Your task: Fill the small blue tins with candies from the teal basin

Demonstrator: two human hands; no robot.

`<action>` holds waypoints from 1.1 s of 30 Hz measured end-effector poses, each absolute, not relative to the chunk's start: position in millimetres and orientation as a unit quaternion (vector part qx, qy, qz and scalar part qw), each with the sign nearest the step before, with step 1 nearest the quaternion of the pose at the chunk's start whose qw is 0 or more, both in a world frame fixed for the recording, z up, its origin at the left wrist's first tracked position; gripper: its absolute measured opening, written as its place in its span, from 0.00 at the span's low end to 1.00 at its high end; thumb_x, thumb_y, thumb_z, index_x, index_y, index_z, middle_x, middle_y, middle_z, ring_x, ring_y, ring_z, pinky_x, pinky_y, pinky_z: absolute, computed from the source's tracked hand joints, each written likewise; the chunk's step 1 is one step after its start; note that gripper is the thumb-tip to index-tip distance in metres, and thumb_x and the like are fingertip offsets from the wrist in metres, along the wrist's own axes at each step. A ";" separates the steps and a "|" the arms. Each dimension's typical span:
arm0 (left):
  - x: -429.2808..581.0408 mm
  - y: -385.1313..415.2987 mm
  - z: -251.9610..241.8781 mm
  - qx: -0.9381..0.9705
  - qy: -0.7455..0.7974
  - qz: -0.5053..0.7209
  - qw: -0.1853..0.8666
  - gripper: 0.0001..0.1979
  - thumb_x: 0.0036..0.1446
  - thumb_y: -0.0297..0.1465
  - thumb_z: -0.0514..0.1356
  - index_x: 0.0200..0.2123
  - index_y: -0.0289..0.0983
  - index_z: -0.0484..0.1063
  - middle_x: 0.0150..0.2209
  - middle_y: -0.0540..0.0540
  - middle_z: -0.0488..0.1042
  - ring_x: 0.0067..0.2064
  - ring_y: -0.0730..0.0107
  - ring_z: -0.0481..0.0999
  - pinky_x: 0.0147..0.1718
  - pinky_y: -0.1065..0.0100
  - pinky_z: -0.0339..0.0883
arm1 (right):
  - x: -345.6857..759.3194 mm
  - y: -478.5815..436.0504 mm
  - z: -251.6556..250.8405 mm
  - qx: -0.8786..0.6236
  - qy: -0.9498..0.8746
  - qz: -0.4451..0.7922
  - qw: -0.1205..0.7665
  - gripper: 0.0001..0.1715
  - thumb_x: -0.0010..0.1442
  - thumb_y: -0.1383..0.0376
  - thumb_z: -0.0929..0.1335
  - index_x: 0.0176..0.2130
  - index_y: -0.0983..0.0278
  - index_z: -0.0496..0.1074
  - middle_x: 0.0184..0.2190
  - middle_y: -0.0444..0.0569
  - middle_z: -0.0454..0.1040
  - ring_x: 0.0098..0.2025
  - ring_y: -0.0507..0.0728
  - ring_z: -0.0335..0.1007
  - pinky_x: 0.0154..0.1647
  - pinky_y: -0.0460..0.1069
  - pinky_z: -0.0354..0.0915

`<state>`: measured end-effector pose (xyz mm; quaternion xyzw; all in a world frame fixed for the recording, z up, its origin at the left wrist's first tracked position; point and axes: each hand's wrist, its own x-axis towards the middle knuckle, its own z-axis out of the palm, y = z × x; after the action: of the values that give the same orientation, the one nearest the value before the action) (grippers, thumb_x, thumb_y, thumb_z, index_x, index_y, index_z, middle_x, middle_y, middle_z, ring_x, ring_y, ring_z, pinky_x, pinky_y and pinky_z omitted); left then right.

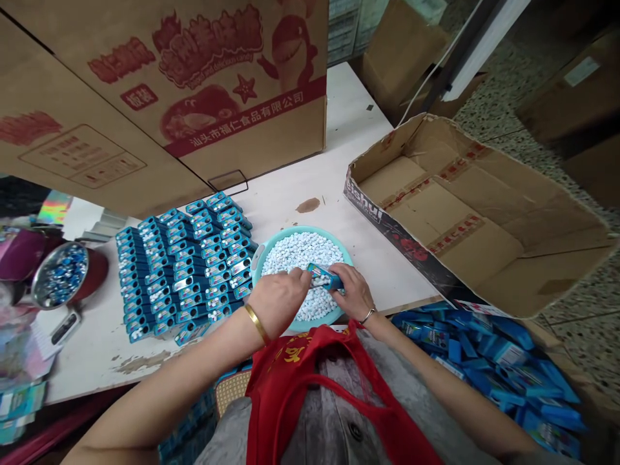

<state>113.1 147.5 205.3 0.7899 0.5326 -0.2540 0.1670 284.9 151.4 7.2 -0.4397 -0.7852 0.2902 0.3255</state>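
Note:
Over a turquoise basin (304,231) full of small white candies (301,250), my right hand (356,292) grips a small blue candy box (333,278) by its right end. White candies show in the box's opening. My left hand (278,298) is closed, its fingertips at the box's left end; whatever they hold is hidden. Left of the basin stand rows of similar blue candy boxes (181,268), many with candies at their round holes.
A large printed carton (271,129) stands behind the rows. To the right lies an open shallow carton (436,219), above a heap of blue boxes (508,368). A metal bowl of blue-wrapped pieces (62,274) sits at the left of the white table (334,174).

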 end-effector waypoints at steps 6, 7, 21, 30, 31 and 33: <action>89.0 141.1 188.4 0.777 0.568 -0.218 0.163 0.11 0.66 0.26 0.47 0.48 0.36 0.66 0.43 0.42 0.71 0.44 0.58 0.74 0.38 0.62 0.70 | 288.6 152.1 3.9 -0.447 -0.771 0.296 0.343 0.23 0.51 0.71 0.65 0.49 0.62 0.66 0.47 0.56 0.73 0.50 0.65 0.69 0.50 0.61 0.67; 76.8 139.6 173.8 0.759 0.595 -0.205 0.167 0.11 0.66 0.28 0.48 0.49 0.36 0.65 0.45 0.42 0.71 0.46 0.59 0.74 0.39 0.62 0.70 | 291.2 152.6 3.7 -0.451 -0.767 0.296 0.347 0.23 0.52 0.71 0.65 0.49 0.62 0.66 0.47 0.56 0.73 0.50 0.65 0.69 0.50 0.61 0.68; 79.6 126.9 -31.8 0.692 0.635 -0.058 0.337 0.16 0.63 0.25 0.49 0.54 0.36 0.61 0.53 0.40 0.69 0.52 0.62 0.71 0.53 0.62 0.65 | 327.7 149.9 8.5 -0.545 -0.691 0.292 0.374 0.19 0.59 0.60 0.69 0.49 0.60 0.65 0.42 0.51 0.72 0.44 0.61 0.71 0.47 0.57 0.69; 69.2 120.2 7.6 0.704 0.601 0.067 0.374 0.14 0.63 0.29 0.52 0.52 0.35 0.62 0.50 0.39 0.71 0.51 0.63 0.71 0.51 0.62 0.66 | 327.0 145.2 9.2 -0.559 -0.684 0.291 0.368 0.18 0.59 0.59 0.68 0.48 0.60 0.65 0.41 0.51 0.72 0.42 0.61 0.71 0.44 0.56 0.69; 64.1 118.0 19.9 0.708 0.595 0.074 0.373 0.14 0.63 0.30 0.52 0.52 0.34 0.62 0.49 0.39 0.71 0.50 0.63 0.72 0.50 0.62 0.66 | 326.5 145.7 9.1 -0.555 -0.688 0.290 0.367 0.17 0.59 0.60 0.68 0.48 0.60 0.65 0.41 0.52 0.72 0.42 0.61 0.71 0.45 0.57 0.69; 55.3 115.8 46.1 0.715 0.587 0.086 0.369 0.14 0.64 0.32 0.52 0.52 0.34 0.62 0.47 0.39 0.71 0.48 0.63 0.72 0.49 0.63 0.67 | 324.4 147.4 9.3 -0.541 -0.702 0.288 0.363 0.17 0.58 0.62 0.67 0.48 0.61 0.65 0.42 0.53 0.72 0.44 0.63 0.71 0.47 0.58 0.68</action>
<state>55.3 115.8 46.1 0.7152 0.5874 0.0855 0.3690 324.4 147.4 9.3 -0.5410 -0.7018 0.2883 0.3628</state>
